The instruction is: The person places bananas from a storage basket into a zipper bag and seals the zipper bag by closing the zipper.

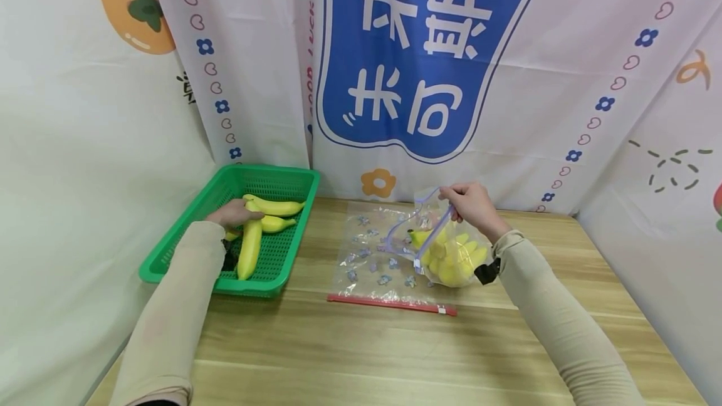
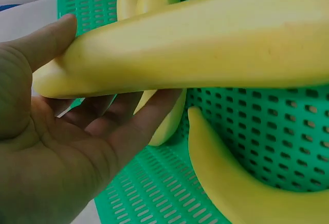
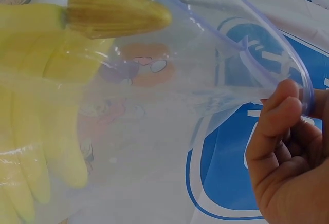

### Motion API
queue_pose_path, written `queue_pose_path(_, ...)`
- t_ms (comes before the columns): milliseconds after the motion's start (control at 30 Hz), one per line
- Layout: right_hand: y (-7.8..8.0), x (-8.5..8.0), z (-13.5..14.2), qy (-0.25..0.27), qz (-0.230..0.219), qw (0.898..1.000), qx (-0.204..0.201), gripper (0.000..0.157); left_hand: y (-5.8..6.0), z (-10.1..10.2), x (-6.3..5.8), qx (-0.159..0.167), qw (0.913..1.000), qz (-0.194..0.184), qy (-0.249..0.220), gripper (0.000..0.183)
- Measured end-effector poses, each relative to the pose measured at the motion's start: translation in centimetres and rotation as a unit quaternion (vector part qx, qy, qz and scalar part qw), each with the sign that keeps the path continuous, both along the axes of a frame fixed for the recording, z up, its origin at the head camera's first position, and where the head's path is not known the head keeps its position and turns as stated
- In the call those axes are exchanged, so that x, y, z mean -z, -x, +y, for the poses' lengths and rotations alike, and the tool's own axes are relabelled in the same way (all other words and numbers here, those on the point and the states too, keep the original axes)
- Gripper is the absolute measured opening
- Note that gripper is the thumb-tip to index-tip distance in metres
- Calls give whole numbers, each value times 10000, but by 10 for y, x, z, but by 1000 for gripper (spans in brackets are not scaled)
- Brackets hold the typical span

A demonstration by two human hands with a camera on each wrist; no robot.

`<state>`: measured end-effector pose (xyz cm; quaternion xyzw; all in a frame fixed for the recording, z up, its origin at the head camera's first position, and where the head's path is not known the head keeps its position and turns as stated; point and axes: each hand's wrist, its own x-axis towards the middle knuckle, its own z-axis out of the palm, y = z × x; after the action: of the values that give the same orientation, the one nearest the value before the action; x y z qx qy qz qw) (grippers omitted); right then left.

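Note:
In the left wrist view my left hand (image 2: 56, 152) holds one end of a yellow banana (image 2: 195, 44), thumb above and fingers underneath. This banana slants over the green basket (image 1: 303, 234), in which more bananas (image 1: 279, 207) lie. To the right, my right hand (image 1: 470, 205) pinches the purple-edged mouth of a clear zip bag (image 3: 139, 111) between thumb and fingers. The bag's mouth gapes, and inside is a bunch of bananas (image 1: 454, 255) with a brownish stem. The clear film partly blurs the bunch.
A second clear bag (image 1: 372, 268) with small printed figures and a red slider strip (image 1: 389, 304) lies flat on the wooden table (image 1: 350, 356), between the basket and the filled bag. A printed curtain (image 1: 271, 80) hangs behind the table; white cloth walls stand left and right.

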<state>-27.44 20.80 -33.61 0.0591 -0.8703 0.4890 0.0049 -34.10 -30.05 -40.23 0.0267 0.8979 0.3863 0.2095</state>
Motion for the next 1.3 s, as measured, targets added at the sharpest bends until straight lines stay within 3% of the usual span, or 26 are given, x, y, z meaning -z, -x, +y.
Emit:
queue_pose_path(200, 0, 0, -1, -23, -33, 10000, 24, 36, -1, 7, -2, -68, 9996, 126, -260, 78)
queue_pose_path(433, -1, -1, -2, -62, -27, 10000, 26, 35, -1, 12, -5, -217, 9974, 330, -607, 61)
queue_pose_path(567, -1, -1, -2, -43, -23, 10000, -4, 35, -1, 14, -9, -413, 9942, 632, -769, 59)
queue_pose_path(767, 0, 0, -1, -29, -37, 10000, 2, 34, -4, 17, -19, -737, 9855, 1114, -1043, 58)
queue_pose_path(1033, 0, 0, -1, -12, -56, 10000, 20, 34, -11, 30, -32, -1292, 9672, 1477, -1615, 59)
queue_pose_path(1300, -1, -1, -2, 34, -50, 10000, 23, 34, -18, 48, -49, -1351, 9663, 1696, -1388, 57)
